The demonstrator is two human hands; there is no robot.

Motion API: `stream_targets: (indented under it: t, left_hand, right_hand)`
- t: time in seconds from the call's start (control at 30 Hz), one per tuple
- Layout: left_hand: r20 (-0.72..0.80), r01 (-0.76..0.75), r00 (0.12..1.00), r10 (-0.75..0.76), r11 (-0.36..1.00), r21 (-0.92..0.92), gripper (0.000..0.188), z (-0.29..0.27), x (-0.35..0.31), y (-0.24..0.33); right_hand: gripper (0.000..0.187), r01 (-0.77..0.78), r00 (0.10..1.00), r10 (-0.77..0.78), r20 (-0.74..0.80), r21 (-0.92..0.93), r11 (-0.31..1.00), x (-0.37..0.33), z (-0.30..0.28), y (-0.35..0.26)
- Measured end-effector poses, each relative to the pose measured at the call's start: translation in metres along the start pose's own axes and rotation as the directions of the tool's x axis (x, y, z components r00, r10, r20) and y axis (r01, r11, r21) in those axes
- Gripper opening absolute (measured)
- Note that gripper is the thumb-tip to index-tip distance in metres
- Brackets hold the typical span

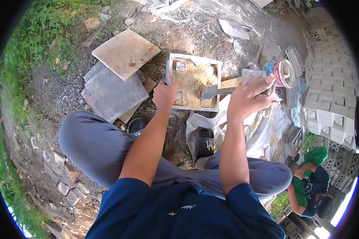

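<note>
A shallow rectangular mould [220, 71] with pale raised edges lies on the ground in front of me. Damp tan sand or mortar [193, 79] fills it, and small grey square pieces [180, 66] sit near its left corners. My left hand [164, 95] is closed on the mould's left edge, thumb resting on top of the rim. In my right hand [249, 97] is a trowel [210, 92], its flat grey blade lying over the fill toward the lower right part. The fingers wrapped round its handle are partly hidden.
Stacked square slabs [125, 53] lie left of the mould. A paint bucket [282, 73] stands at right, beside plastic sheeting [267, 131]. Pale hollow blocks [331, 83] are piled at far right. Another person [313, 183] sits at lower right. Greenery borders the left.
</note>
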State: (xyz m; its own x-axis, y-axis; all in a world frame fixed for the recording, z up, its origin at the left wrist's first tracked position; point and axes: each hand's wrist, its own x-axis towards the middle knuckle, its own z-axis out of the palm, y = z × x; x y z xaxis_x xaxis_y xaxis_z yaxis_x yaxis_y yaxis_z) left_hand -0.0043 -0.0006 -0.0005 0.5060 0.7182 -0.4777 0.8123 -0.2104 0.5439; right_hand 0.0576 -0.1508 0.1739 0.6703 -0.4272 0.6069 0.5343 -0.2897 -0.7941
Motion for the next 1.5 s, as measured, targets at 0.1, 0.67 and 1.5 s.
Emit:
stream_targets:
  t: [0.1, 0.67, 1.5]
  left_hand:
    - [0.034, 0.038, 0.999, -0.038, 0.999, 0.008, 0.082, -0.003, -0.005, 0.002]
    - [0.040, 0.017, 0.999, -0.018, 1.000, 0.015, 0.084, -0.001, -0.003, 0.000]
    - [0.042, 0.043, 0.998, -0.045, 0.998, 0.038, 0.082, 0.006, -0.001, -0.001]
  right_hand:
    - [0.041, -0.033, 0.989, 0.037, 0.141, -0.030, 0.999, 0.006, -0.009, -0.003]
    - [0.042, -0.140, 0.942, 0.058, 0.331, 0.229, 0.963, 0.013, -0.015, -0.024]
    - [0.056, -0.728, 0.563, 0.326, 0.759, 0.269, 0.631, 0.018, -0.042, -0.022]
